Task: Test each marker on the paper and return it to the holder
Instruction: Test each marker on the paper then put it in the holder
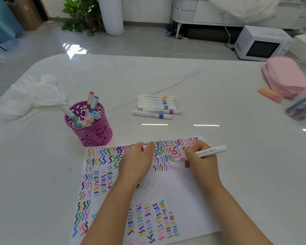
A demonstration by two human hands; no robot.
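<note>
Roughly midway: pink marker [207, 152] on test, a row not yet tried.
Squiggles crowd the paper [184, 188]. Several markers [91, 106] stand back in the holder [94, 135] at its far left corner, while seven markers [156, 106] lie side by side on the surface [219, 103] beyond, untested by my reckoning. Person's right hand [200, 161] is curled tight round the pink marker, tip down on the paper beside a squiggle row. Their left hand [138, 160] rests on the paper, fingers curled, pinching what looks like a small pink cap [143, 147].

Paper [175, 190] on bench [219, 89], nearest viewer. Holder [91, 126] with markers just behind paper's left corner. Loose markers [156, 106] farther back, centre. Cloth [30, 96] far left; pouch [284, 76] far right.
</note>
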